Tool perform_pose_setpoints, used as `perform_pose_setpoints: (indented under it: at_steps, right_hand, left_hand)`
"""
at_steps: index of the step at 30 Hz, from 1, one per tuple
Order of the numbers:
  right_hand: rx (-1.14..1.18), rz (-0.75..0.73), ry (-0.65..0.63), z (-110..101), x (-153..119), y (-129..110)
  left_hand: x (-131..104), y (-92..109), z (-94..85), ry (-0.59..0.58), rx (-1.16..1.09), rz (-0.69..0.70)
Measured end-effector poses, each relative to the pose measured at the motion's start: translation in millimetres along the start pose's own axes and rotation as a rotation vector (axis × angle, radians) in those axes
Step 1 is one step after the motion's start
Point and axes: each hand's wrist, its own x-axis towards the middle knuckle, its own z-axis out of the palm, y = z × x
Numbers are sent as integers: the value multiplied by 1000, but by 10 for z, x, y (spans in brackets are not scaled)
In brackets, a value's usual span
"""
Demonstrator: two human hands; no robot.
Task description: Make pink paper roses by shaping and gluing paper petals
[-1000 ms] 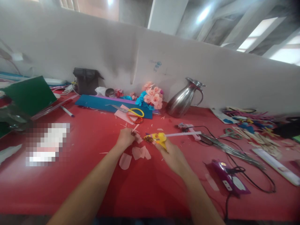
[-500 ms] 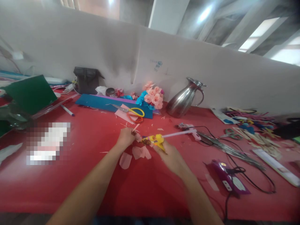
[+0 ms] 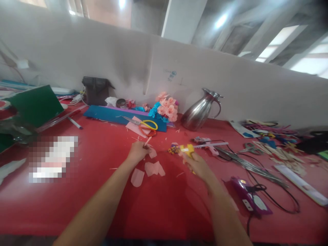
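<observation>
My left hand (image 3: 137,151) is closed on a small pink paper petal (image 3: 152,152), with a thin pale stick (image 3: 147,140) poking up by its fingers. My right hand (image 3: 198,165) grips a yellow hot glue gun (image 3: 188,149), its nozzle pointing left and a clear glue stick (image 3: 212,145) jutting from its back. The nozzle is apart from the petal. On the red table below lie several cut pink petals (image 3: 153,168), and another petal (image 3: 137,177) sits nearer me.
Yellow-handled scissors (image 3: 149,125) rest on pink paper by a blue sheet (image 3: 107,115). Behind stand pink paper flowers (image 3: 168,108) and a steel jug (image 3: 201,111). At right are wires (image 3: 246,163), a pink glue gun (image 3: 212,149) and a purple power strip (image 3: 249,194) with cord.
My right hand has drawn the yellow glue gun to the right, away from the petal. My left hand stays almost in place, and the petal shows more clearly.
</observation>
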Motion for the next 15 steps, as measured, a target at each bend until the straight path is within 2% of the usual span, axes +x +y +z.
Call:
perform_pose_setpoints:
  at_steps: [2,6,8,9,10,12,15]
  right_hand:
    - [-108,39,53,-96,86,91]
    - [-548,61,223,-282,117,105]
    - [-716,-23,338,-279,57,-17]
    - [-751,-112,400,-238,18,-108]
    - [-730,-226,400,-170,-21,-214]
    - [-566,-424,205,25,-80,-438]
    - [-424,-542,20,335,-87,-705]
  left_hand:
    - [-3,-11,-10,2,-88,-5]
    - [-19,-1,-56,-10,-237,54]
    - [-27,17,-77,-16,-245,92]
    - [-30,26,-83,-16,-222,119]
    - [-32,33,-83,-13,-190,150]
    - [-38,45,-73,1,-138,210]
    - [-56,68,-49,-12,-134,257]
